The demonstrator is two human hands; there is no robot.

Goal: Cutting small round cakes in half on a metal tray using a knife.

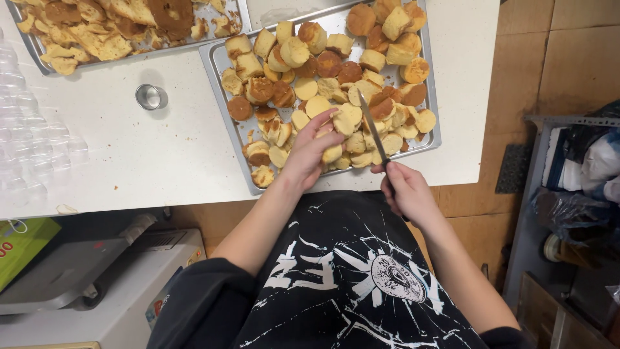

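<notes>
Our left hand [310, 155] has its grip pinched on a small round cake piece [332, 152] at the near edge of the tray [216, 64]. Our right hand [405, 191] is clamped around the handle of a knife [372, 126], just right of the piece. The blade's long axis runs up and slightly left, its edge beside the held piece. A metal ring cutter [151, 97] stands apart on the table [129, 148].
</notes>
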